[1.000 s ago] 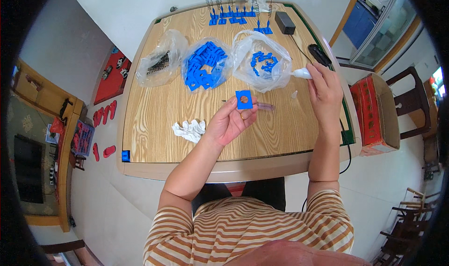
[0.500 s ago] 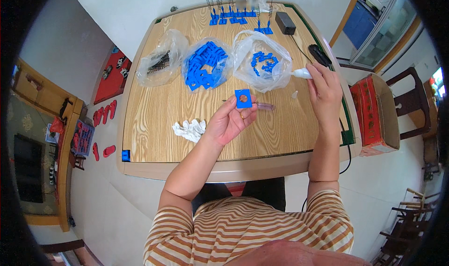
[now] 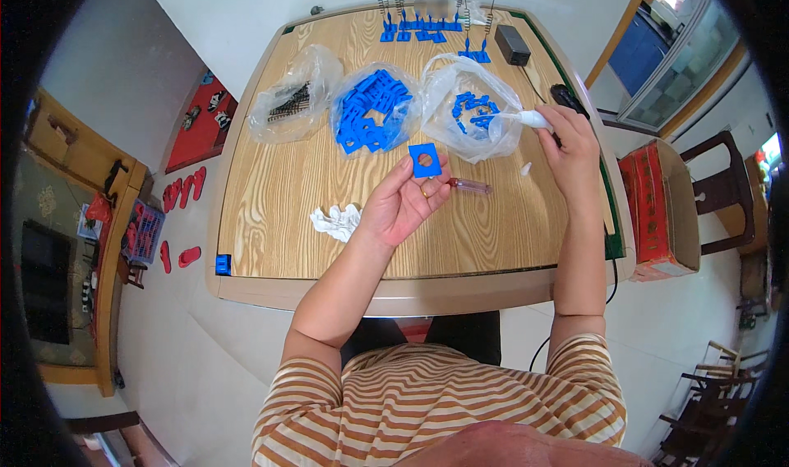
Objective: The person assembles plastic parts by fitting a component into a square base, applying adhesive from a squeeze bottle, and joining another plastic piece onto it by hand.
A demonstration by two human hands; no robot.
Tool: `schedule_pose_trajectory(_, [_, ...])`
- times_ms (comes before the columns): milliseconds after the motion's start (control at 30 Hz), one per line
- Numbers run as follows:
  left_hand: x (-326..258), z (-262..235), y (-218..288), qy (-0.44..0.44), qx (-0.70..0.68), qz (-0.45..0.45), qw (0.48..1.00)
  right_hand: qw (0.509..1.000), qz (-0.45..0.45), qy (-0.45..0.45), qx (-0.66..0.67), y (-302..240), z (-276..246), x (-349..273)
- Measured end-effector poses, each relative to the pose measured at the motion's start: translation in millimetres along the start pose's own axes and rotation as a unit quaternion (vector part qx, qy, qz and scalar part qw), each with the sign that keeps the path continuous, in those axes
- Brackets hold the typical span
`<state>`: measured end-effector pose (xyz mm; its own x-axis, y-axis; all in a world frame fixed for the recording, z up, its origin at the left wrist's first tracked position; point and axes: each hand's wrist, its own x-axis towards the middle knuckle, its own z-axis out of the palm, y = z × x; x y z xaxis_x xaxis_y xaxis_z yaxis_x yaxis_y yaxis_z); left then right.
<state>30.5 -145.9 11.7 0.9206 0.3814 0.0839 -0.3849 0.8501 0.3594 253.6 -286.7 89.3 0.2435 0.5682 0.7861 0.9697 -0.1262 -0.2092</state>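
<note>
My left hand (image 3: 400,203) pinches a flat blue square plate (image 3: 435,170) with a round hole, held over the table's middle. Beside its fingers is a screwdriver (image 3: 472,187) with a clear reddish handle; whether it lies on the table or touches the hand is unclear. A small white squeeze bottle (image 3: 534,119) is gripped in my right hand (image 3: 573,148), its thin nozzle pointing left over the bag of small blue parts (image 3: 474,110). The small white cap (image 3: 525,170) rests on the wood below that bag. Crumpled white cloth or paper (image 3: 335,223) lies left of my left forearm.
Clear bags hold blue plates (image 3: 374,110) and dark springs (image 3: 289,101). Several blue bases with upright springs (image 3: 403,33) stand at the far edge, near a dark box (image 3: 513,45) with a cable. A blue block (image 3: 223,264) sits at the near left corner; a red carton (image 3: 657,212) stands right.
The bottle has moved slightly left and up relative to the bag, its nozzle now over the bag's opening. The plate has tilted a little in my left hand. The whole view has shifted slightly.
</note>
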Motion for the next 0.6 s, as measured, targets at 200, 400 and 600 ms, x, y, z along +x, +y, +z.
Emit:
schedule_pose_trajectory(200, [-1,-3,1,-0.003,-0.029,0.008,1.000,0.999,-0.021,-0.017,0.024,-6,-5,27])
schedule_pose_trajectory(400, [1,-8,2,-0.018,-0.064,0.007,0.998,1.000,-0.022,-0.012,0.015,-8,-3,38])
schedule_pose_trajectory(600, [0,-7,4,-0.014,-0.048,0.011,0.999,0.999,-0.039,-0.033,0.007,-8,-1,40])
